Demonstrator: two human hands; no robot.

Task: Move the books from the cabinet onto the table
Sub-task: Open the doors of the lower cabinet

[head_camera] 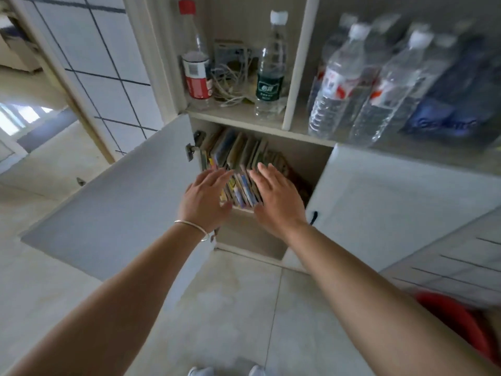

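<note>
- Both forearms reach forward over the floor tiles; the left wrist wears a thin bangle [193,226].
- Left hand [204,198] and right hand [276,198] are each spread wide, fingers straight, holding nothing. They hover just before the books [238,161], not yet clasping them.
- Books stand in a leaning row in the lower cabinet [295,150] compartment, directly beyond and between the two grips; the door [113,196] swings open to the left of the left grip.
- Bottles [271,66] stand on the shelf above the grips.
- Judged: stiff covers, glossy and likely slick; a whole row would be heavy and could fan apart.
- Best hold: press palms on the outermost covers and squeeze inward, low down.
- No worktop shows.
</note>
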